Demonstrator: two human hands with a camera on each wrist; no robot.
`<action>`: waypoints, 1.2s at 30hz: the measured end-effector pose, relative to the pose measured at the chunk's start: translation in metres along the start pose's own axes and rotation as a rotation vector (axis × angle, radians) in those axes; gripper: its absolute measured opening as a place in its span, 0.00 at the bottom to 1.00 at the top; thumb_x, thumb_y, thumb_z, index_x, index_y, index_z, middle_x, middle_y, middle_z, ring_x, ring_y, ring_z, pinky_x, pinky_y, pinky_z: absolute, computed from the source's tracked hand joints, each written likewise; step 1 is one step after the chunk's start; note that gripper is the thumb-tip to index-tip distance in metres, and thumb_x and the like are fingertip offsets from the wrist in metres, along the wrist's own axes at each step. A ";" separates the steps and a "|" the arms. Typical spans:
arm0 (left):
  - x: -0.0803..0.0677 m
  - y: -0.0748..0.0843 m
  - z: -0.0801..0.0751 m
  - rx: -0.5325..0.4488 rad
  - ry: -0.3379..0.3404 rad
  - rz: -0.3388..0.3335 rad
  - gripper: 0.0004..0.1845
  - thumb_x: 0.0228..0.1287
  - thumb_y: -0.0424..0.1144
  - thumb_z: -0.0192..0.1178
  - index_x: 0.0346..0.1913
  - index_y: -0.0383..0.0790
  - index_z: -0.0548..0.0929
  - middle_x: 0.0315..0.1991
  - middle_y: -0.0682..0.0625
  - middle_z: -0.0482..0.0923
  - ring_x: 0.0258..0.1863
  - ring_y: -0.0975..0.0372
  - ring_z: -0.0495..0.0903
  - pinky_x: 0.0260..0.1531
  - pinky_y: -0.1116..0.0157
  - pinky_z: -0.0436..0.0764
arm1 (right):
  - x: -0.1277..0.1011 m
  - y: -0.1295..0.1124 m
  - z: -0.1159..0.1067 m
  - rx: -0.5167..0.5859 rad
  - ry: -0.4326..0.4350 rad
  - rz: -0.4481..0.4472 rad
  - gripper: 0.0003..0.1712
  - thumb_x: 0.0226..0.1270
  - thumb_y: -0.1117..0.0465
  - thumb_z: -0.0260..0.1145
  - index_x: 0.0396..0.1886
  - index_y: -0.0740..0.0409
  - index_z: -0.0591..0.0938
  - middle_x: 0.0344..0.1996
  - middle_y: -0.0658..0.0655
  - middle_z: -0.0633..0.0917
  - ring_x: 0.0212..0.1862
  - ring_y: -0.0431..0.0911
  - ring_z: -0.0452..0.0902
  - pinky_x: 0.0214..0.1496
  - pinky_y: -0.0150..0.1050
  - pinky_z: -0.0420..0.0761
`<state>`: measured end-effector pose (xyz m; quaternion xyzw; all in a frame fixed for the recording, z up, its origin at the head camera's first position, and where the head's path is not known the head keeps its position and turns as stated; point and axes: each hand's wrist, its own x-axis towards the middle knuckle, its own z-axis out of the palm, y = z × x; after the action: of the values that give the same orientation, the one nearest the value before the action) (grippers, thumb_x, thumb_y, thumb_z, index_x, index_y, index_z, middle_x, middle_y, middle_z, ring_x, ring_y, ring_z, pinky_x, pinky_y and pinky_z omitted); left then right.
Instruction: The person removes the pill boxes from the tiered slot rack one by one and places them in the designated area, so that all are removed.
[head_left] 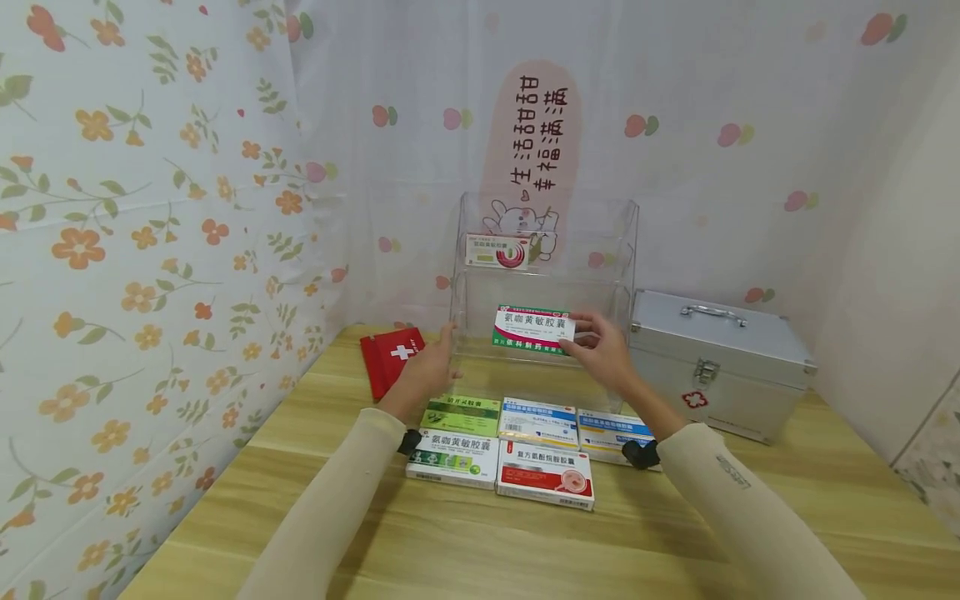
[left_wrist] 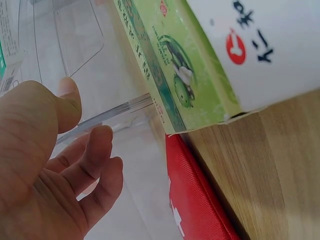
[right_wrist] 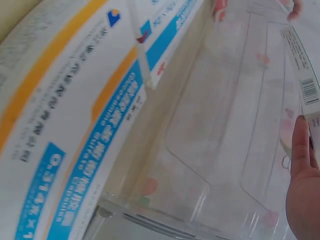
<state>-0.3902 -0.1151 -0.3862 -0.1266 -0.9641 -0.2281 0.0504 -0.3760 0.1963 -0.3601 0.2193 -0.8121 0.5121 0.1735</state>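
Note:
A clear acrylic tiered rack [head_left: 622,250] stands at the back of the wooden table. My right hand [head_left: 592,340] pinches a white, green and pink medicine box [head_left: 532,329] by its right end and holds it level at the rack's lower tier. That box's edge [right_wrist: 301,65] shows above my right hand [right_wrist: 304,185] in the right wrist view. My left hand [head_left: 441,354] rests against the rack's left side with relaxed fingers [left_wrist: 92,160], the thumb against the clear wall [left_wrist: 75,45]. A white box with a red ring [head_left: 497,251] sits on the upper tier.
Several medicine boxes lie flat before the rack, among them a green one [head_left: 461,414] [left_wrist: 185,65], a red-and-white one [head_left: 545,475] and a blue-orange one [head_left: 613,429] [right_wrist: 75,125]. A red first-aid pouch [head_left: 390,358] [left_wrist: 197,200] lies left; a silver case [head_left: 716,358] stands right. Patterned walls close in.

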 end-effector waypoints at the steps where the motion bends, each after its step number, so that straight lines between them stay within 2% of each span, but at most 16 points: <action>1: 0.000 0.000 0.000 -0.001 0.002 0.000 0.52 0.61 0.40 0.71 0.76 0.51 0.43 0.28 0.49 0.75 0.29 0.57 0.78 0.29 0.63 0.81 | -0.002 0.000 0.000 -0.002 -0.001 0.008 0.28 0.66 0.63 0.70 0.63 0.63 0.73 0.50 0.66 0.81 0.46 0.58 0.83 0.44 0.27 0.81; 6: 0.001 0.001 0.000 -0.018 0.003 0.004 0.51 0.61 0.40 0.71 0.75 0.52 0.44 0.27 0.47 0.74 0.26 0.57 0.78 0.26 0.64 0.80 | -0.012 0.003 -0.002 -0.026 -0.024 0.030 0.28 0.66 0.61 0.70 0.63 0.62 0.74 0.49 0.65 0.82 0.46 0.55 0.83 0.43 0.28 0.82; 10: 0.000 0.000 0.001 -0.010 -0.003 0.013 0.51 0.62 0.40 0.70 0.75 0.53 0.43 0.25 0.47 0.74 0.21 0.56 0.77 0.23 0.65 0.79 | -0.020 0.005 -0.003 0.000 -0.035 0.026 0.27 0.66 0.63 0.70 0.63 0.63 0.74 0.49 0.67 0.82 0.44 0.57 0.83 0.42 0.29 0.82; 16: 0.001 -0.001 0.003 -0.011 0.001 0.035 0.50 0.62 0.39 0.70 0.75 0.51 0.44 0.23 0.47 0.74 0.19 0.56 0.76 0.22 0.64 0.78 | -0.033 0.009 -0.004 0.000 -0.050 0.076 0.28 0.67 0.64 0.69 0.64 0.65 0.73 0.50 0.69 0.81 0.46 0.59 0.84 0.41 0.28 0.82; 23: 0.001 -0.002 0.002 -0.037 0.012 0.033 0.50 0.62 0.38 0.70 0.75 0.52 0.43 0.22 0.46 0.74 0.18 0.55 0.74 0.20 0.64 0.77 | -0.051 -0.022 -0.006 -0.022 -0.075 0.076 0.28 0.67 0.69 0.67 0.64 0.72 0.71 0.51 0.73 0.80 0.47 0.62 0.82 0.44 0.30 0.82; 25: 0.002 -0.002 0.002 -0.047 0.003 0.030 0.50 0.62 0.38 0.69 0.75 0.52 0.43 0.22 0.45 0.74 0.17 0.55 0.74 0.19 0.64 0.76 | -0.055 -0.023 -0.007 -0.020 -0.081 0.091 0.28 0.68 0.68 0.66 0.65 0.72 0.71 0.52 0.73 0.80 0.48 0.62 0.82 0.43 0.30 0.82; 30: 0.001 -0.003 0.004 -0.051 -0.006 0.023 0.50 0.63 0.39 0.69 0.75 0.52 0.42 0.21 0.46 0.74 0.17 0.55 0.75 0.19 0.64 0.77 | -0.065 -0.009 -0.011 -0.018 -0.108 0.101 0.28 0.68 0.67 0.67 0.65 0.71 0.71 0.53 0.74 0.79 0.49 0.63 0.82 0.44 0.32 0.83; 36: 0.002 -0.002 0.004 -0.041 0.004 0.012 0.51 0.62 0.40 0.70 0.75 0.53 0.42 0.23 0.46 0.74 0.18 0.56 0.76 0.20 0.65 0.78 | -0.071 0.016 -0.019 0.035 -0.131 0.099 0.28 0.67 0.67 0.68 0.64 0.71 0.72 0.50 0.74 0.80 0.46 0.60 0.84 0.40 0.39 0.85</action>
<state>-0.3926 -0.1150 -0.3901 -0.1328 -0.9583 -0.2478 0.0509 -0.3240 0.2327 -0.4001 0.2152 -0.8224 0.5188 0.0905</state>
